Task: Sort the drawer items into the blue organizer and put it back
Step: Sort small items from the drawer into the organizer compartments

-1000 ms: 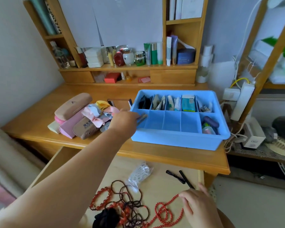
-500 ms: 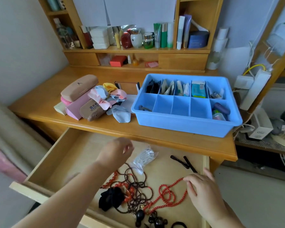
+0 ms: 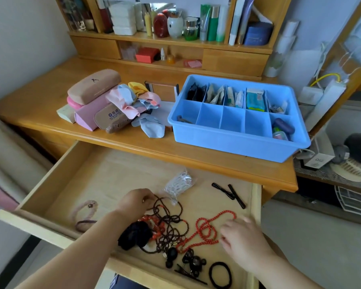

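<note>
In the open drawer (image 3: 50, 192), the left hand (image 3: 137, 202) seems to pinch a dark bead strand (image 3: 171, 217), while the right hand (image 3: 243, 239) touches the red necklace (image 3: 206, 230) with spread fingers. Both strands lie tangled, so lifting either toward the blue organizer (image 3: 238, 140) on the desktop could drag the whole knot along.

Desk (image 3: 50, 113) bears a glasses case (image 3: 94, 83) atop pink boxes (image 3: 88, 113), left. Far shelf (image 3: 169, 41) holds bottles (image 3: 212, 22), a red box (image 3: 147, 54) and a navy jar (image 3: 257, 34). Power strip (image 3: 325, 101) stands right

one blue organizer (image 3: 227, 140), two hands (image 3: 137, 200), two hair clips (image 3: 229, 193)
</note>
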Tool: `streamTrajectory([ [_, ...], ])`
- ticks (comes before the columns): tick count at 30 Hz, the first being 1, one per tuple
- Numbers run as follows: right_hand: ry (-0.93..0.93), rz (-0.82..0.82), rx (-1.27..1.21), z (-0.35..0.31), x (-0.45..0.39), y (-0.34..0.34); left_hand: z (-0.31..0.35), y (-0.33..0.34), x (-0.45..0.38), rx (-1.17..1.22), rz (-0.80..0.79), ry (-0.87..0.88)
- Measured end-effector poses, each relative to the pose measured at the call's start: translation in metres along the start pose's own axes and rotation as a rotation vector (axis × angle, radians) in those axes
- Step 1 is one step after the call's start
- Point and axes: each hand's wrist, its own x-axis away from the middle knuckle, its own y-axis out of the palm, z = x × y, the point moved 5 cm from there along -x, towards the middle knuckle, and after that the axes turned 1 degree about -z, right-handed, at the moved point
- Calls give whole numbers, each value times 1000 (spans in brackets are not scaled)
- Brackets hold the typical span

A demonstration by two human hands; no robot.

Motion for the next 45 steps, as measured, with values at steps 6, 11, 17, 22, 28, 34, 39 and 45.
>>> streamTrajectory([
  [6,34,-537,117,-32,0,20,-18,-24,24,-369,-110,-134],
  [11,90,-518,-4,-30,-2,25,-4,14,36,-189,-424,-3],
  [17,197,-222,-330,-9,-9,1,14,10,31,247,-130,108],
  [22,241,-167,-615,1,-19,-6,-27,-33,30,103,212,-81],
  [28,348,-149,-1147,-15,-29,-4,-110,-84,31,-187,252,-387],
  [34,467,-72,-1407,-27,-36,-1,-134,-76,25,-443,-89,-456],
  [39,425,-71,-1307,-35,-37,0,-117,-60,18,-516,-157,-315],
  [45,374,-81,-1271,-36,-35,2,-101,-50,35,-372,-379,-292],
])
